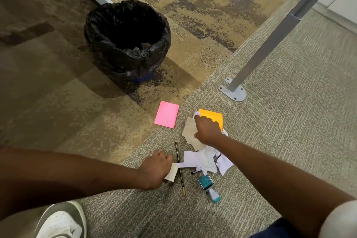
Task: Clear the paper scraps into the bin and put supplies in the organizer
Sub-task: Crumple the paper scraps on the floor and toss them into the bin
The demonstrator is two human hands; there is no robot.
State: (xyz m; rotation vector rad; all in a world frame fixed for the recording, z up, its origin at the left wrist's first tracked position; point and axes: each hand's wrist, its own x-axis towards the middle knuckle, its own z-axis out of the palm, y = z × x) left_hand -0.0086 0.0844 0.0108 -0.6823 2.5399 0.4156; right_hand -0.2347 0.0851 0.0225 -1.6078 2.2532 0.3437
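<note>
The right hand (207, 128) has its grip curled down over the far end of the scrap heap, fingers closed on a white crumpled scrap (197, 114) with the thumb pressing the tan paper pieces (190, 131) beneath it. The left hand (154, 168) is fisted lower down, at about eight o'clock from the right, its grip pinching a white paper strip (174, 170) that runs under its knuckles.

Just beside that strip lies a pencil (179, 168), its long axis running roughly twelve to six, nearly parallel to the left forearm, so the strip has to slide out across it. The main pile of white torn scraps (206, 160) sits at three o'clock from the left hand and six o'clock from the right, between the two forearms. An orange sticky pad (214, 117) lies partly under the right hand, a pink sticky pad (167, 114) at ten o'clock from it, and a teal stamp (208, 187) at six o'clock beyond the pile.

The bin (127, 40), lined in black, stands well apart at eleven o'clock from both hands. The left hand is the nearer one, so its load probably travels a shorter path up and leftward. No organizer is visible.
</note>
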